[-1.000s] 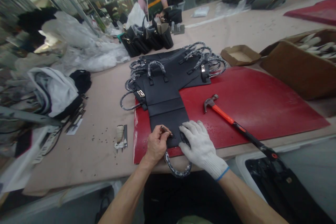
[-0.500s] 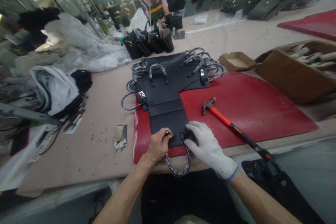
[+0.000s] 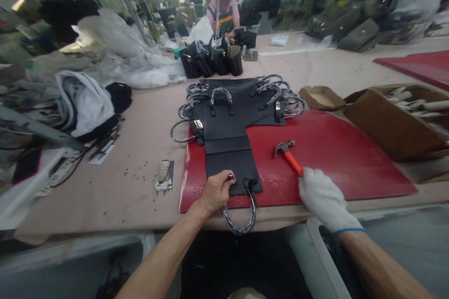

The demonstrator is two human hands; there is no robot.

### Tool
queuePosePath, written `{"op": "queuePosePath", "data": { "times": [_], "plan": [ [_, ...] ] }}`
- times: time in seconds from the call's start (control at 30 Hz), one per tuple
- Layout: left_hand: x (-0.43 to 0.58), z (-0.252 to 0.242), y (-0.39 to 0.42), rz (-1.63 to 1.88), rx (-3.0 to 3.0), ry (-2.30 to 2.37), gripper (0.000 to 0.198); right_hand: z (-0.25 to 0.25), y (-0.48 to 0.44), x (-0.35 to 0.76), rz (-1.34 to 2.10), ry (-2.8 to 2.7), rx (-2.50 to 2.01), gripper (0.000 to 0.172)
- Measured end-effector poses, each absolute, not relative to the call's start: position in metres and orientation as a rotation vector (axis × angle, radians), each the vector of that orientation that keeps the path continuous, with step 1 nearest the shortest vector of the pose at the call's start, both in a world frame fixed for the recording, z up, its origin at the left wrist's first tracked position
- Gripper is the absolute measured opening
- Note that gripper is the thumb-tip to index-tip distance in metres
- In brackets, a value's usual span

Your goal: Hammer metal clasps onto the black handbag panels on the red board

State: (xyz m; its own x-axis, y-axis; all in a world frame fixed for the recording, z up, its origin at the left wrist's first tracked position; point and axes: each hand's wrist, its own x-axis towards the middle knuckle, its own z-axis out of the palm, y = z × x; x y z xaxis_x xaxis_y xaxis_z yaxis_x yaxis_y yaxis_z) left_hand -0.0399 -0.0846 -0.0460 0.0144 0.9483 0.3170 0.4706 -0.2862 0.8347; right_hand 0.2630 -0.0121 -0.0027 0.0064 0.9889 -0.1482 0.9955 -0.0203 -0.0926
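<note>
My bare left hand (image 3: 214, 192) pinches a small metal punch (image 3: 230, 175), its round top showing, over the near end of a black leather bag panel (image 3: 229, 163). A wrapped bag handle (image 3: 240, 230) hangs off that end toward me, its right tab loosely curled up on the panel. My right hand (image 3: 322, 197), in a white knit glove, is closed round the grip of a claw hammer (image 3: 292, 162). The hammer head points away from me above the red mat (image 3: 336, 149), right of the panel. Whether the hammer still touches the mat I cannot tell.
Several more black panels with wrapped handles (image 3: 271, 91) are stacked beyond. A divider-like tool (image 3: 164, 177) lies at left among tiny dark scraps. A cardboard box (image 3: 389, 124) and a shallow tray (image 3: 321, 98) stand at right. Black bags (image 3: 212, 60) and a person (image 3: 224, 14) are across the table.
My right hand has left the panel and handle tab, moved right, and taken hold of the hammer. The left hand keeps the punch in nearly the same place. The view has shifted slightly.
</note>
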Motion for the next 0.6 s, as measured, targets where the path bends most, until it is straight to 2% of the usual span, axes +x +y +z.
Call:
{"op": "queuePosePath", "data": {
  "times": [0.2,0.23,0.3,0.37,0.4,0.47,0.6],
  "plan": [
    [-0.035,-0.048,-0.085,1.224,1.824,1.482,0.014,0.029,-0.009,0.249,-0.787,2.098,2.386,0.026],
    [-0.034,-0.049,-0.085,1.225,1.841,1.482,0.014,0.04,-0.013,0.247,-1.005,2.124,2.392,0.027],
    [-0.034,-0.051,-0.085,1.228,1.872,1.483,0.014,0.064,-0.024,0.241,-1.704,2.145,2.297,0.034],
    [-0.033,-0.053,-0.084,1.229,1.894,1.485,0.015,0.084,-0.04,0.233,-2.378,2.093,2.007,0.045],
    [-0.033,-0.054,-0.084,1.229,1.899,1.487,0.015,0.09,-0.049,0.228,-2.504,2.113,1.871,0.045],
    [-0.032,-0.055,-0.084,1.233,1.9,1.493,0.014,0.093,-0.063,0.219,-2.222,2.385,1.791,0.035],
    [-0.031,-0.056,-0.084,1.249,1.869,1.501,0.014,0.082,-0.076,0.208,-1.106,2.909,1.728,0.031]
  ]
}}
